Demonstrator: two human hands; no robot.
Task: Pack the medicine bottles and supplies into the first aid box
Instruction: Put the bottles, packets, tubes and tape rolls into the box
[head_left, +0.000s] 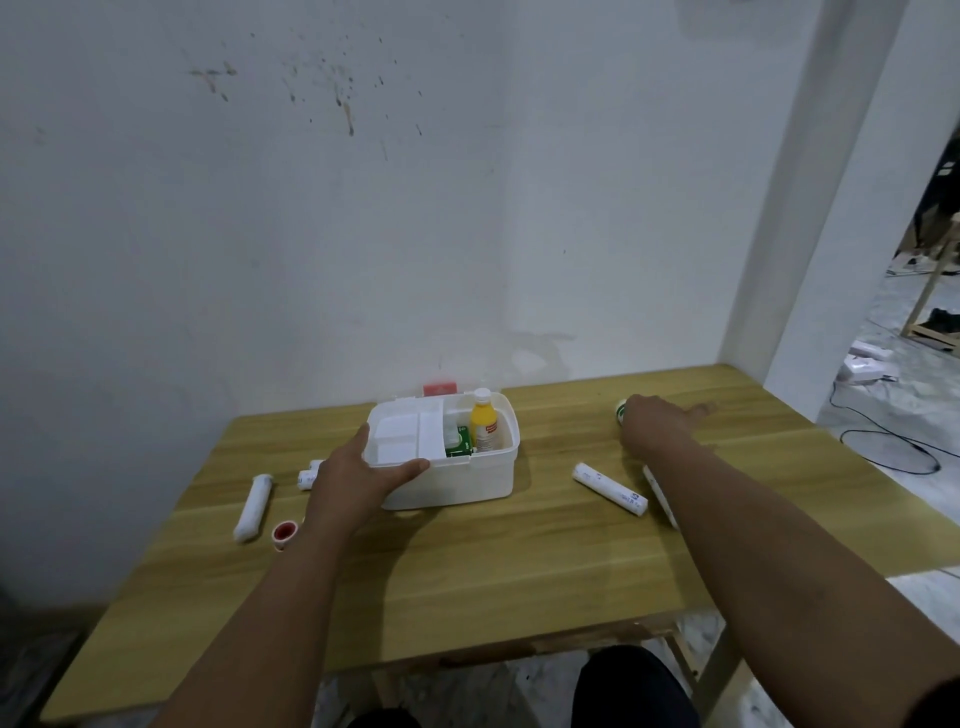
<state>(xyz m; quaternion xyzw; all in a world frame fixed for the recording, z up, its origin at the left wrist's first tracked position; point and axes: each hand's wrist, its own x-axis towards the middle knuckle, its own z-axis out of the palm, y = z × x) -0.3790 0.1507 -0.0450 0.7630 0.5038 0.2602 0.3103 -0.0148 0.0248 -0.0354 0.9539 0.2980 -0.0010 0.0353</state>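
Note:
The white first aid box (457, 480) stands open at the back middle of the wooden table (467, 571). Inside it stand a yellow bottle (484, 423) with a white cap and a green packet (461, 446), next to a white divided tray (402, 434). My left hand (358, 480) grips the box's front left corner. My right hand (652, 423) reaches far right and closes over a small white and green bottle (620, 410). A white bandage roll (610, 489) lies right of the box; another white roll (661, 496) is partly hidden under my right forearm.
Left of the box lie a long white roll (253, 508), a short white roll (307, 477) and a red-centred tape roll (284, 533). A red catch (440, 388) shows behind the box. The wall is close behind; cables lie on the floor at right.

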